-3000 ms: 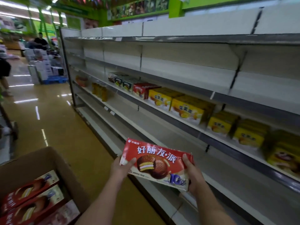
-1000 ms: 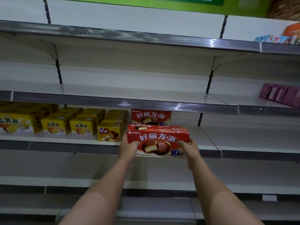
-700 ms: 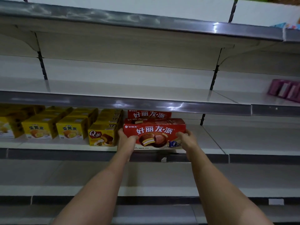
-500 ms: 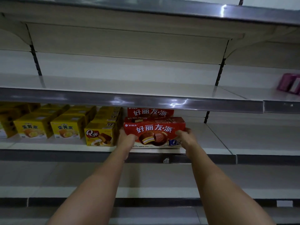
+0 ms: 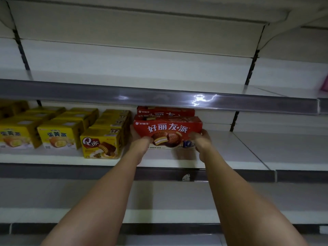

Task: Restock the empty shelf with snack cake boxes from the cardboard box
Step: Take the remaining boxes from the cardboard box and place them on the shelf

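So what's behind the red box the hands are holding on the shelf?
Behind the held red box stands another red box of the same brand; only its top strip shows. The rest of it, and anything further back, is covered by the front box and the shelf edge above.

Red box (image 5: 168, 129): long, flat carton, white Chinese lettering across the front, picture of chocolate-coated cakes with white filling below it. Closed, undamaged as far as visible. Stands upright on its long edge, front face outward, on the shelf (image 5: 230, 153), set back from the front edge. Gripped at both ends. Second red box (image 5: 166, 111): same print, directly behind the first, top partly hidden by the shelf rail above. Contact between them cannot be determined.
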